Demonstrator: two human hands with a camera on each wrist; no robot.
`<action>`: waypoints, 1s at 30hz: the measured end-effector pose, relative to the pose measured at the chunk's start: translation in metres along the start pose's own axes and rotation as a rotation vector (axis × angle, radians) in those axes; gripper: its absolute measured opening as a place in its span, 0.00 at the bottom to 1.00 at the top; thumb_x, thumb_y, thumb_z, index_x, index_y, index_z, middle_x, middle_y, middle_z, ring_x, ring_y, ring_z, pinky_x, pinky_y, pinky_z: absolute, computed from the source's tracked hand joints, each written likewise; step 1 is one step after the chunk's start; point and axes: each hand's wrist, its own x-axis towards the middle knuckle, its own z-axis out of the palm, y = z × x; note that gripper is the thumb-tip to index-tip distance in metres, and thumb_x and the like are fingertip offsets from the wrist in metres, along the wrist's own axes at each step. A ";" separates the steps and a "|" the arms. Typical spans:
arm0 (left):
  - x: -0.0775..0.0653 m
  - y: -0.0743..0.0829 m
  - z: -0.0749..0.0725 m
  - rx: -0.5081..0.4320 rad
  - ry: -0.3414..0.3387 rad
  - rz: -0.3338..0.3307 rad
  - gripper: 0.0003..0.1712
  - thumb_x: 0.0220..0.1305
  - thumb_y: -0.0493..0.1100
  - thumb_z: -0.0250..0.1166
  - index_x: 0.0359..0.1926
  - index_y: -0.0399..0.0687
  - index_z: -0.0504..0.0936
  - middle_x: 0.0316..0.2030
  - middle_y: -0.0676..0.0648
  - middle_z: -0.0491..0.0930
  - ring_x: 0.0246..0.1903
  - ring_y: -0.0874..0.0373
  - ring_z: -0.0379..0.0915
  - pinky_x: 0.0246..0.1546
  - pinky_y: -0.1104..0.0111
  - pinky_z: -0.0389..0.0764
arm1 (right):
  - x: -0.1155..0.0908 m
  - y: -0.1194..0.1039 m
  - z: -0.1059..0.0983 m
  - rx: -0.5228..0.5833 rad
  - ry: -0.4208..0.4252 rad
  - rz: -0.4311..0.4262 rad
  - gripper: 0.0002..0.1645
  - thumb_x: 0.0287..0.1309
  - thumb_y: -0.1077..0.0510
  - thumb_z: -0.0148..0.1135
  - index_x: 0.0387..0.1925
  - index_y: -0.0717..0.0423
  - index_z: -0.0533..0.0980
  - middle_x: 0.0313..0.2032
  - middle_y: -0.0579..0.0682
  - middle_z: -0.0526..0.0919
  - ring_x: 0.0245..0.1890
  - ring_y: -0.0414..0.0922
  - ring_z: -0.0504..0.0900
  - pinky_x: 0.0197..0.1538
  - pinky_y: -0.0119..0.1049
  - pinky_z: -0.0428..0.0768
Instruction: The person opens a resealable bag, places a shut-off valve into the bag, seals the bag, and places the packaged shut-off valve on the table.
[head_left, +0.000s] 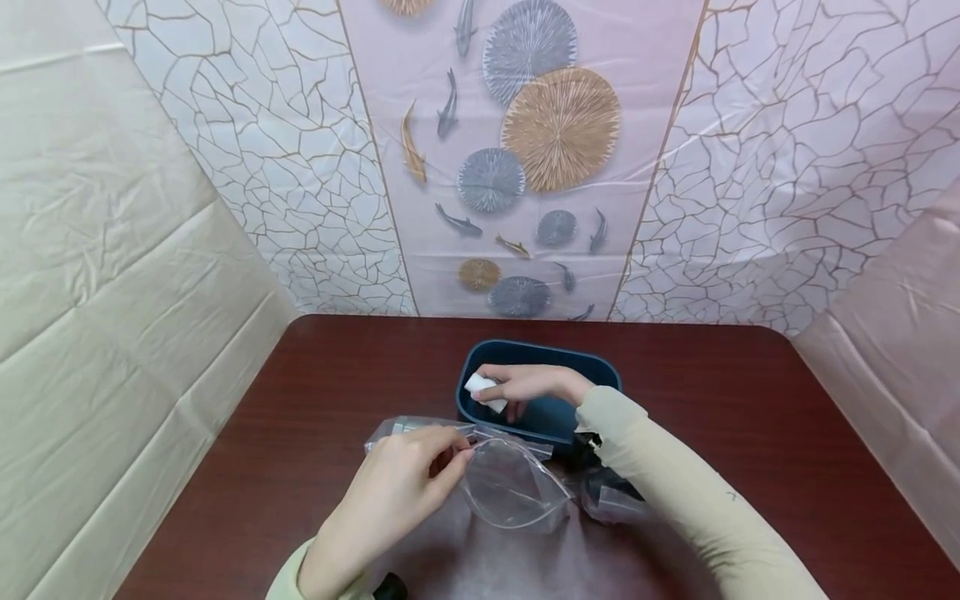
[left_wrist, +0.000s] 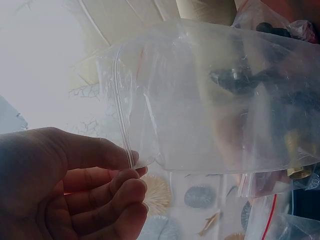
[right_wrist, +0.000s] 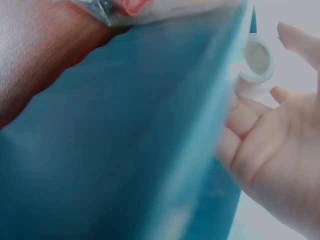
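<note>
With thumb and fingers my left hand point(head_left: 397, 471) pinches the rim of a clear zip-lock bag point(head_left: 517, 492); its mouth gapes towards the right in the head view. In the left wrist view the same bag point(left_wrist: 180, 100) stretches away from the fingertips. Over a dark blue plastic bin point(head_left: 551, 425), my right hand point(head_left: 528, 385) holds a small white cylindrical piece point(head_left: 483, 390) between thumb and fingers. The right wrist view shows the piece's round, ring-like end point(right_wrist: 258, 61) beyond the bin's wall point(right_wrist: 125, 115); its exact kind cannot be told.
Another clear bag point(head_left: 401, 423) lies behind the left hand. A bag with dark things point(head_left: 611, 496) sits near the right forearm. A brass-coloured fitting point(left_wrist: 298, 170) shows near the bin in the left wrist view. The brown table point(head_left: 360, 367) meets a patterned cloth wall point(head_left: 450, 250).
</note>
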 end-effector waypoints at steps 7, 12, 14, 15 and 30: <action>0.001 -0.001 0.001 0.007 0.018 0.004 0.04 0.61 0.40 0.72 0.32 0.55 0.85 0.21 0.63 0.73 0.19 0.72 0.63 0.20 0.78 0.67 | 0.000 0.003 -0.014 0.133 -0.005 0.047 0.34 0.74 0.37 0.48 0.69 0.51 0.58 0.43 0.60 0.83 0.28 0.50 0.82 0.39 0.45 0.82; 0.001 0.000 0.001 -0.007 0.025 0.019 0.04 0.62 0.39 0.71 0.32 0.54 0.85 0.21 0.62 0.72 0.19 0.73 0.62 0.20 0.78 0.67 | 0.000 0.002 -0.019 0.104 0.013 0.085 0.33 0.75 0.34 0.44 0.66 0.52 0.61 0.42 0.60 0.83 0.28 0.51 0.83 0.38 0.45 0.82; 0.000 0.000 0.002 -0.001 0.029 0.028 0.04 0.62 0.39 0.71 0.32 0.54 0.84 0.21 0.63 0.72 0.20 0.73 0.62 0.20 0.78 0.67 | 0.000 0.002 -0.019 0.083 0.029 0.100 0.33 0.75 0.34 0.44 0.66 0.52 0.60 0.41 0.59 0.84 0.28 0.52 0.84 0.38 0.46 0.83; 0.000 -0.001 0.002 0.004 0.030 0.030 0.04 0.62 0.39 0.71 0.32 0.55 0.84 0.21 0.63 0.72 0.20 0.73 0.63 0.20 0.78 0.67 | -0.001 0.002 -0.019 0.067 0.039 0.104 0.32 0.75 0.34 0.44 0.66 0.51 0.61 0.41 0.59 0.84 0.29 0.53 0.84 0.38 0.46 0.83; 0.001 0.000 0.003 0.005 -0.012 -0.014 0.04 0.62 0.41 0.71 0.33 0.56 0.85 0.22 0.63 0.74 0.20 0.72 0.64 0.21 0.77 0.69 | 0.003 -0.002 -0.004 -0.400 0.369 0.056 0.24 0.64 0.49 0.67 0.55 0.56 0.72 0.43 0.52 0.81 0.36 0.46 0.79 0.43 0.43 0.78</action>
